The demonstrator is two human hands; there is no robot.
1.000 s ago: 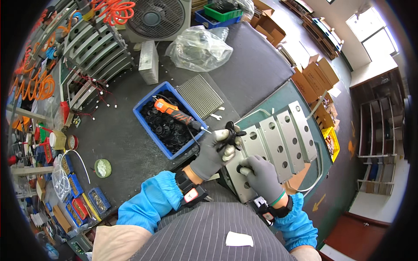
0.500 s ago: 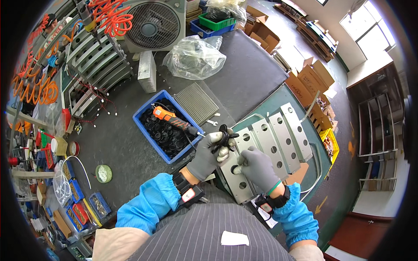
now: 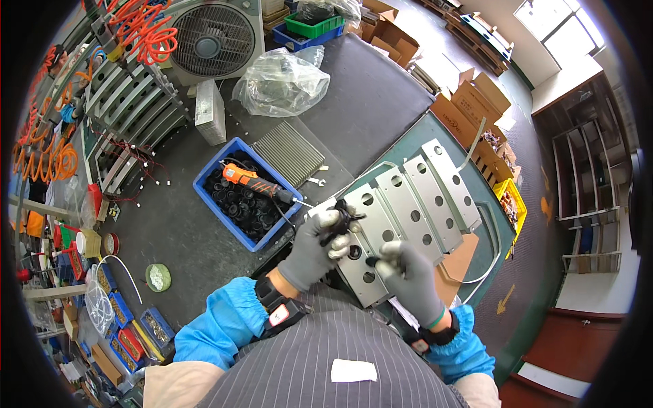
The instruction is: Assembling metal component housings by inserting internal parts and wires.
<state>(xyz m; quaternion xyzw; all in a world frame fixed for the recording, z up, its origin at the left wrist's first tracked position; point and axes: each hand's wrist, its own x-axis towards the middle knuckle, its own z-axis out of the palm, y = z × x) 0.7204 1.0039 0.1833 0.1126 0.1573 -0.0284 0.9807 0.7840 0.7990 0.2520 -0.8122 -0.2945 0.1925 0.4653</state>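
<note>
My left hand [image 3: 314, 245], in a grey glove, is closed around a bunch of small black plastic parts [image 3: 340, 216] just above the near end of a row of silver metal panels with round holes [image 3: 401, 204]. My right hand [image 3: 406, 274], also gloved, pinches one small black part [image 3: 371, 260] against the nearest panel, beside a hole. A blue bin of black round parts [image 3: 239, 204] stands left of my left hand, with an orange electric screwdriver [image 3: 253, 181] lying across it.
A ribbed metal block [image 3: 294, 154] and a clear plastic bag [image 3: 280, 83] lie beyond the bin. A fan [image 3: 207, 37] stands at the back, metal racks [image 3: 129, 102] at the left. Cardboard boxes [image 3: 469, 102] line the right. A green tape roll [image 3: 157, 277] lies at the near left.
My right hand has slid from the panel's near edge up to a hole by my left hand. My head has moved, so the view shifted slightly.
</note>
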